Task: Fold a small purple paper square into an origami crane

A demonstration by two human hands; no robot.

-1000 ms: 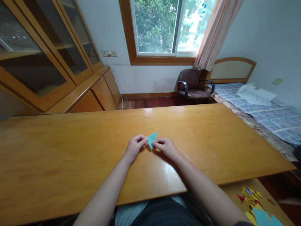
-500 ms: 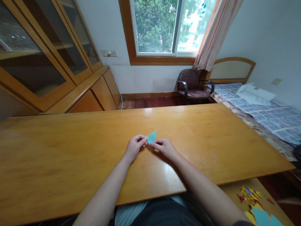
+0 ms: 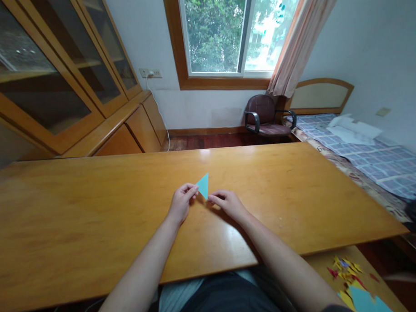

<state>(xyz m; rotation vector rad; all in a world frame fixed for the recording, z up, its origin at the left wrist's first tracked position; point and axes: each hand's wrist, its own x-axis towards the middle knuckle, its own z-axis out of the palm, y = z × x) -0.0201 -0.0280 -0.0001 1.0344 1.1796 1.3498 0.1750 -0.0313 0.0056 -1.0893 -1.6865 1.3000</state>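
Note:
A light blue paper (image 3: 203, 186), folded into a triangle, is raised over the wooden table in front of me. My left hand (image 3: 184, 202) pinches its left corner between thumb and fingers. At the lower corner of the triangle, my right hand (image 3: 228, 203) has its thumb and fingertips closed together on the tip. The uppermost corner points away from me and is free of both hands.
The wooden table (image 3: 94, 214) spreads out under my arms. Low at the right, a smaller surface (image 3: 321, 263) bears small yellow and red folded pieces (image 3: 346, 269) and light blue sheets (image 3: 365, 300). Beyond the table stands an armchair (image 3: 263, 113).
The paper has shifted left with my left hand and turned, so more of its face shows. My right hand has stayed nearly in place, now at the lower tip.

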